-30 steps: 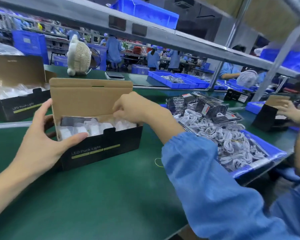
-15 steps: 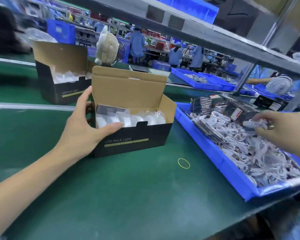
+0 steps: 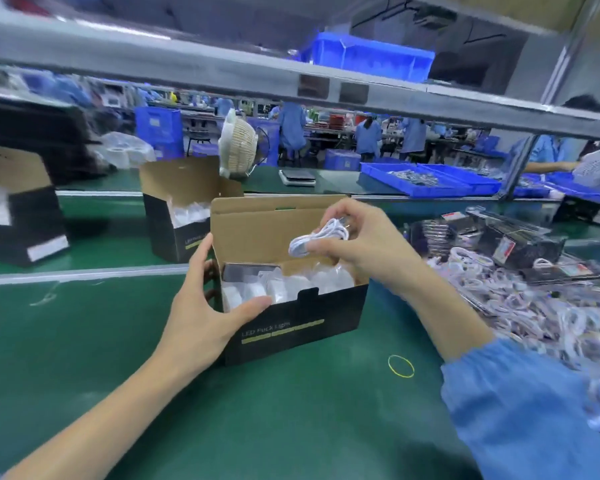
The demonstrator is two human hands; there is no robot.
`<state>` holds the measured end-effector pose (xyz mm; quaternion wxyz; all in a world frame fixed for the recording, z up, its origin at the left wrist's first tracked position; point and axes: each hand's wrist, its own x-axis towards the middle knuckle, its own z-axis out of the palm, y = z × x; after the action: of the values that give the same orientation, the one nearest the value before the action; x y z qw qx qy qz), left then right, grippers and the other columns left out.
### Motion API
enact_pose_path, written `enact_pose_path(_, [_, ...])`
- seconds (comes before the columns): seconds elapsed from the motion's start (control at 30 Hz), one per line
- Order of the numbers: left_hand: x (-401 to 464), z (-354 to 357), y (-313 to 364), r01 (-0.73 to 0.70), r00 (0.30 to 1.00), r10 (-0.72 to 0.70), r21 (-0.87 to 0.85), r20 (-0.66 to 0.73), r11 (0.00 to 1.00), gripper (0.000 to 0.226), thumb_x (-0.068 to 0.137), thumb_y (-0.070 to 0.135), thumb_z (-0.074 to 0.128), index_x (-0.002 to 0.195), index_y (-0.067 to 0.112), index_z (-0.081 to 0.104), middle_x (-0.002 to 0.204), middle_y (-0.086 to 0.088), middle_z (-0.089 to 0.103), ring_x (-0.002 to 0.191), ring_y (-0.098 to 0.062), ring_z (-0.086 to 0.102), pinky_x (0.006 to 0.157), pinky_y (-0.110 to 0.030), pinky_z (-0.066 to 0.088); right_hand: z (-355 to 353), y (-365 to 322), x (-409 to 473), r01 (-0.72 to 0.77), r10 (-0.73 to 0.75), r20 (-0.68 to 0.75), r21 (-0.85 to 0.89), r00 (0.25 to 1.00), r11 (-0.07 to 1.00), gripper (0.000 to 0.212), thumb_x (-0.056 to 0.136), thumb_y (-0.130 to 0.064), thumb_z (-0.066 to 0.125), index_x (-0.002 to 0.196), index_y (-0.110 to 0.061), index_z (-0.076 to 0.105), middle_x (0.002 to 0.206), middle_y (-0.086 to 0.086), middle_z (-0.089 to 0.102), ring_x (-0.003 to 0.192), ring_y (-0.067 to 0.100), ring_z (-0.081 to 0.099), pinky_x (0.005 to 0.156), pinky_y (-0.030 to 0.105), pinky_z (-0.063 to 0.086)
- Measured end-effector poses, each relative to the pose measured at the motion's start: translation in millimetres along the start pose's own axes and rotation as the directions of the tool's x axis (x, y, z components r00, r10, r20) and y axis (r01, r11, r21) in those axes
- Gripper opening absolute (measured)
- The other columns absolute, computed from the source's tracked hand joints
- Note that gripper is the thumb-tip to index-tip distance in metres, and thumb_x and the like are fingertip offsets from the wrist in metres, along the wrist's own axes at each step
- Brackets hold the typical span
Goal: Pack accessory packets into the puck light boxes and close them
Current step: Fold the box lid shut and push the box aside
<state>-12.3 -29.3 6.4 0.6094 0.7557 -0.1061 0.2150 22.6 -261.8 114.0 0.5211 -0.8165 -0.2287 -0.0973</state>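
A black puck light box (image 3: 302, 327) stands open on the green table, its brown lid up and white bagged lights inside. My left hand (image 3: 208, 306) grips the box's left front corner, thumb on the front rim. Just above the opening, my right hand (image 3: 357, 244) pinches a coiled white cable packet (image 3: 317, 239). A second open box (image 3: 177, 216) stands behind to the left, and a third open box (image 3: 18, 220) stands at the far left.
A blue tray (image 3: 548, 306) heaped with white cable packets and dark packets lies at the right. A yellow rubber band (image 3: 400, 366) lies on the mat. A metal shelf (image 3: 291, 77) runs overhead. A woven fan (image 3: 238, 147) and more blue trays (image 3: 426, 180) stand behind.
My right hand left the tray with a cable packet and came back over the open box. My left hand kept its hold on the box.
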Motion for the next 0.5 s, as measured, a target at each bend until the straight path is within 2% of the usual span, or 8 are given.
enact_pose_path(0.07, [-2,1,4,0.014,1.000,-0.014,0.004,-0.003,1.000,0.114,0.057,0.061,0.090,0.151,0.057,0.025,0.128,0.044,0.054,0.123,0.013,0.052,0.105,-0.027,0.043,21,0,10,0.018,-0.017,0.057,-0.006,0.998,1.000,0.031,0.066,-0.020,0.087,0.081,-0.027,0.061,0.079,0.002,0.070,0.062,0.015,0.059,0.063,0.039,0.053])
enact_pose_path(0.13, [-3,0,6,0.032,0.999,-0.032,0.005,0.005,0.999,0.114,0.056,0.062,0.087,0.150,0.058,0.024,0.133,0.043,0.052,0.129,0.010,0.050,0.112,-0.033,0.042,38,-2,18,0.006,-0.006,0.130,0.002,0.991,1.000,0.035,0.066,-0.019,0.085,0.086,-0.031,0.059,0.088,0.008,0.073,0.068,0.023,0.062,0.075,0.053,0.055])
enact_pose_path(0.17, [-3,-2,7,0.043,0.999,-0.043,0.005,0.017,0.999,0.113,0.057,0.062,0.087,0.150,0.059,0.024,0.135,0.041,0.051,0.132,0.008,0.048,0.114,-0.036,0.041,47,-3,20,-0.004,0.001,0.160,0.016,0.987,1.000,0.037,0.066,-0.018,0.085,0.087,-0.032,0.057,0.089,0.011,0.073,0.070,0.028,0.063,0.078,0.055,0.054])
enact_pose_path(0.23, [-3,-7,9,0.056,0.997,-0.056,0.012,0.049,0.998,0.111,0.060,0.060,0.086,0.151,0.059,0.023,0.139,0.035,0.052,0.135,0.005,0.048,0.117,-0.037,0.039,63,-3,22,-0.010,0.006,0.191,0.020,0.982,1.000,0.038,0.067,-0.019,0.086,0.088,-0.032,0.057,0.087,0.008,0.073,0.071,0.026,0.064,0.078,0.050,0.055])
enact_pose_path(0.3, [-3,-11,9,0.055,0.996,-0.055,-0.002,0.075,0.998,0.102,0.068,0.053,0.082,0.152,0.057,0.025,0.143,0.027,0.054,0.135,0.002,0.049,0.117,-0.035,0.039,75,2,22,0.005,-0.002,0.167,-0.022,0.986,1.000,0.035,0.070,-0.025,0.086,0.089,-0.031,0.058,0.084,0.000,0.072,0.065,0.008,0.060,0.067,0.034,0.052])
enact_pose_path(0.37, [-3,-9,9,0.032,0.998,-0.028,-0.072,0.061,0.997,0.087,0.077,0.033,0.073,0.152,0.048,0.031,0.141,0.024,0.058,0.131,0.002,0.053,0.109,-0.023,0.044,81,4,19,0.050,-0.033,0.138,-0.122,0.990,0.991,0.029,0.075,-0.031,0.081,0.090,-0.033,0.056,0.081,-0.006,0.069,0.056,0.001,0.050,0.058,0.019,0.043])
enact_pose_path(0.43, [-3,0,8,0.064,0.998,-0.057,-0.198,0.038,0.978,0.080,0.075,0.015,0.059,0.147,0.042,0.038,0.139,0.022,0.060,0.128,0.003,0.055,0.096,-0.013,0.048,89,3,15,0.130,-0.090,0.193,-0.205,0.977,0.970,0.023,0.083,-0.030,0.073,0.091,-0.034,0.052,0.082,-0.007,0.065,0.059,0.003,0.049,0.059,0.020,0.044])
enact_pose_path(0.5, [-6,9,8,0.108,0.994,-0.104,-0.299,0.029,0.948,0.080,0.068,0.008,0.050,0.139,0.043,0.044,0.139,0.024,0.059,0.126,0.007,0.055,0.090,-0.017,0.052,100,-2,12,0.215,-0.111,0.278,-0.377,0.954,0.901,0.018,0.087,-0.025,0.064,0.096,-0.033,0.050,0.094,-0.006,0.059,0.079,0.014,0.057,0.074,0.034,0.051])
